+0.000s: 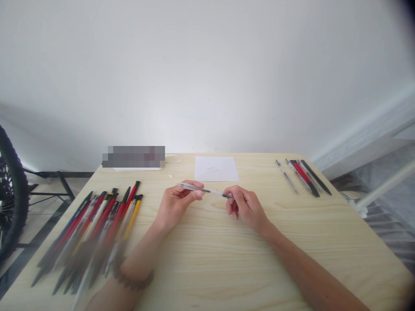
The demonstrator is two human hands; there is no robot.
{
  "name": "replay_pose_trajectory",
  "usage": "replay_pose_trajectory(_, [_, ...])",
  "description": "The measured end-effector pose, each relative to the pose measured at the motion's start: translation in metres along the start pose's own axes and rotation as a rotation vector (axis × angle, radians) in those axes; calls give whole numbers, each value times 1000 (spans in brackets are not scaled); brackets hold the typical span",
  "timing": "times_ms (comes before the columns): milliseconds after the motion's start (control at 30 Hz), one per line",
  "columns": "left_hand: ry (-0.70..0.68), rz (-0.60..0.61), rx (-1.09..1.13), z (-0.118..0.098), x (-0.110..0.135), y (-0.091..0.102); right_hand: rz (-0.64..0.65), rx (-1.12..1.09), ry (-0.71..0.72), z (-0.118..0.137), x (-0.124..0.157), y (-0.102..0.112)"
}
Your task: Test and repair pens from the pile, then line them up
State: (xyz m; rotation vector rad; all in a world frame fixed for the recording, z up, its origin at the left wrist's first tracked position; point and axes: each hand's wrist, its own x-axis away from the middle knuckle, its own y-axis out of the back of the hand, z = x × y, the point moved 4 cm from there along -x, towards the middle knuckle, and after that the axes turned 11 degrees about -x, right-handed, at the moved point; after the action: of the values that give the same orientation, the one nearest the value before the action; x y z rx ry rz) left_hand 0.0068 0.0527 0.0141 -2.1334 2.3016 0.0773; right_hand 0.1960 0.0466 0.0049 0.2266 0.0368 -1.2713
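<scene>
Pinching a clear pen (209, 191) by its two ends just above the table (207, 259), the left hand (177, 203) and right hand (245, 206) hold it level, its long axis running side to side between their fingers (195, 194).

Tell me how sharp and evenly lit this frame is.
Head view: soft, even light, faint shadows; the clear pen held by left hand and right hand is fairly sharp; the pen pile at left smears toward the near edge; table edges bow from the wide lens; top-right corner darkens.
</scene>
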Motion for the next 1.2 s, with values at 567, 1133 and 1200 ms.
replay_pose_trajectory(567, [12, 6, 11, 2, 0, 1, -16, 112, 106, 4, 2, 0])
replay_pose_trajectory(1133, [26, -8, 11, 5, -1, 3, -81, 336, 397, 23, 4, 1])
replay_pose_trajectory(1200, [25, 15, 3, 4, 0, 1, -46, 266, 269, 17, 4, 0])
